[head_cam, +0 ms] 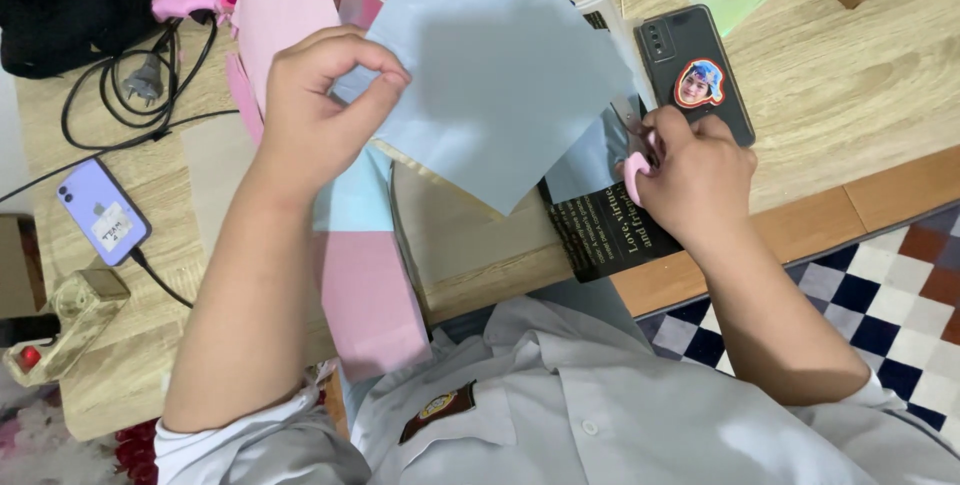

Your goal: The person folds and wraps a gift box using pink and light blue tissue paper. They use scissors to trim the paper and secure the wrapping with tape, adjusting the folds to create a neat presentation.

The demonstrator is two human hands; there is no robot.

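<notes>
A light-blue paper sheet (500, 75) is lifted off a wooden table (860, 85), pinched at its left corner between the thumb and fingers of the person's left hand (320, 110) so that it hangs tilted and free for working at its right edge. There the right hand (695, 170) is clenched around the pink handle of small scissors (635, 170); the blades are hidden behind the hand and paper, so whether they are biting the sheet cannot be told. Below the sheet lies a dark booklet (600, 230) with pale lettering, partly covered by it. Just right of the sheet, a black phone (690, 70) with a round sticker rests flat beside the scissors hand. Left of the sheet, pink paper sheets (365, 295) spread under the left forearm, and further left a lilac phone (100, 210) lies on its charging cable, near a pink glue gun (195, 0) with its black cord coiled on the table.
</notes>
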